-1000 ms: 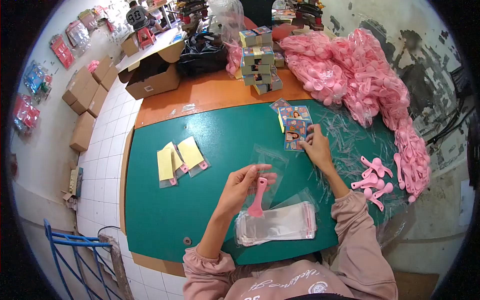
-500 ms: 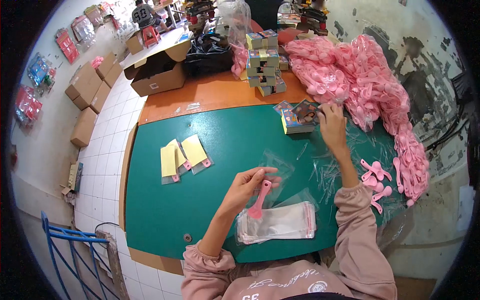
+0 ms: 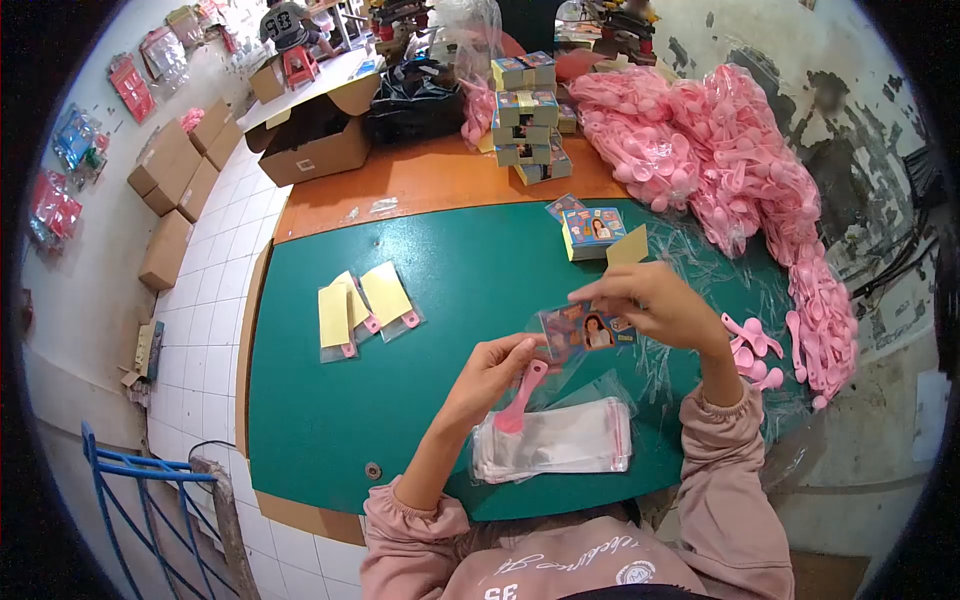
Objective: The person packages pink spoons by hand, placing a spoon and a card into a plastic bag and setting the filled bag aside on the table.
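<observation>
My left hand (image 3: 492,378) pinches a clear plastic bag (image 3: 566,378) together with a pink spoon (image 3: 520,397), whose handle end points up by the thumb. A printed card with a portrait (image 3: 592,334) is in the fingers of my right hand (image 3: 655,300), and its left part overlaps the bag near my left fingertips. A yellow card face (image 3: 627,246) sticks up just beyond my right hand. Below both hands lies a pile of clear bags (image 3: 560,440). The stack of printed cards (image 3: 592,235) stands farther back on the green table mat (image 3: 440,290).
Bagged yellow cards with pink spoons (image 3: 366,305) lie at left. Loose pink spoons (image 3: 752,340) and large bags of spoons (image 3: 740,170) fill the right side. Bundled cards (image 3: 525,120) and a cardboard box (image 3: 318,150) stand behind. A person (image 3: 290,28) sits far back.
My right hand has come back from the card stack toward my left hand, bringing a printed card to the bag. My left hand keeps the bag and spoon in nearly the same place.
</observation>
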The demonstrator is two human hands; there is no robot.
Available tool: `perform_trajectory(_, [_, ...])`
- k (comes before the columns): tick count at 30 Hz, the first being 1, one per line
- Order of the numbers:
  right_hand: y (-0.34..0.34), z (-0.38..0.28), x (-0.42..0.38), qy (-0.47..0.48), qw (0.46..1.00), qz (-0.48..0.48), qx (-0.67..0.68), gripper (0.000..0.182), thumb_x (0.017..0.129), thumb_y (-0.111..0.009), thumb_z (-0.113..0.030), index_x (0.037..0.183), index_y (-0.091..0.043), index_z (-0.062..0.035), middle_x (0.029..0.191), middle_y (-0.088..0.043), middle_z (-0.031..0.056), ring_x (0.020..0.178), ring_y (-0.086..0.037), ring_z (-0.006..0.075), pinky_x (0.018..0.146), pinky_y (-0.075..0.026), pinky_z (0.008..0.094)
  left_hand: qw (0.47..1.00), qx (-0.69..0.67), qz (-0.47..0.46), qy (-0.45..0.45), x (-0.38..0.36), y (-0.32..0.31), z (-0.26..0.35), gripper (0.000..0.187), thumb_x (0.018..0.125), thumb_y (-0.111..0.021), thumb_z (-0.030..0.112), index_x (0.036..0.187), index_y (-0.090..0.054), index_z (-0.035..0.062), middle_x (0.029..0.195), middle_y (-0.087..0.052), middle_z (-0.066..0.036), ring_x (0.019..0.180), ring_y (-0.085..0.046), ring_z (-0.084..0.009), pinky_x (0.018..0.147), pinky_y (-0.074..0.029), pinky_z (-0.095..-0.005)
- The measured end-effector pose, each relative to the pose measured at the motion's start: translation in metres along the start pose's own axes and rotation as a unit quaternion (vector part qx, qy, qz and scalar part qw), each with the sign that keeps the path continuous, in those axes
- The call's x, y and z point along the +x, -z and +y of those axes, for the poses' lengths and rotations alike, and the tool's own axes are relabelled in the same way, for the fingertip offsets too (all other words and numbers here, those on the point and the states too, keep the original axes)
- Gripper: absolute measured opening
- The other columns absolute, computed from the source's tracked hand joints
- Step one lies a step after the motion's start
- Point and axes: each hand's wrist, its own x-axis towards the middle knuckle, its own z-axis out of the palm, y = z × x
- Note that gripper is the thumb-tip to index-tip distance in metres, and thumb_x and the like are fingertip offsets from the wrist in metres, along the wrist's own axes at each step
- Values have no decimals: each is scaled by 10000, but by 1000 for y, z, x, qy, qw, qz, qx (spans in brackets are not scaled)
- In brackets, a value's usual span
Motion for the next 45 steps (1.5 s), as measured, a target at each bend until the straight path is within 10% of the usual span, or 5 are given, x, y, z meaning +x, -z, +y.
perform_trajectory(5, [-1, -10, -1, 16, 994, -77, -75, 277, 737, -570, -36, 1007, -624, -75, 785, -581, 125, 739, -576, 290, 665, -459, 331, 987, 146, -65, -2, 1, 4, -5, 327, 934, -422, 229, 1034, -571, -45, 870, -639, -81, 818, -596, -114, 637, -457, -213])
perform_trajectory(11, [4, -25, -5, -11, 992, 107, -65, 279, 724, -571, -33, 998, -618, -61, 799, -573, 127, 701, -575, 288, 637, -462, 348, 999, 20, -46, -15, -1, -8, 2, 307, 928, -436, 229, 1024, -583, -23, 837, -640, -77, 779, -589, -110, 656, -455, -210])
perform_trajectory(25, [-22, -21, 0, -12, 992, -108, 65, 209, 737, -639, -155, 880, -566, -21, 769, -601, 130, 685, -593, 252, 612, -456, 322, 979, 163, -108, -57, 0, 1, -18, 267, 910, -471, 217, 1019, -616, 21, 591, -434, 59, 519, -321, -30, 435, -275, -225])
perform_trajectory(33, [-22, -12, -13, -57, 990, -90, 93, 117, 740, -590, -89, 817, -569, -4, 699, -593, 122, 611, -575, 209, 568, -447, 299, 978, 185, -100, 3, -5, -4, 2, 520, 913, -459, 182, 1383, -238, 152, 809, -564, 31, 663, -416, -19, 568, -374, -171])
perform_trajectory(45, [-40, -9, -17, -27, 988, -120, 98, 257, 747, -647, -210, 915, -608, -19, 776, -572, 94, 678, -573, 215, 611, -470, 312, 948, 305, -72, -64, -5, -13, 1, 624, 875, -519, 220, 1390, -179, 127, 580, -498, -68, 493, -402, -113, 498, -396, -269])
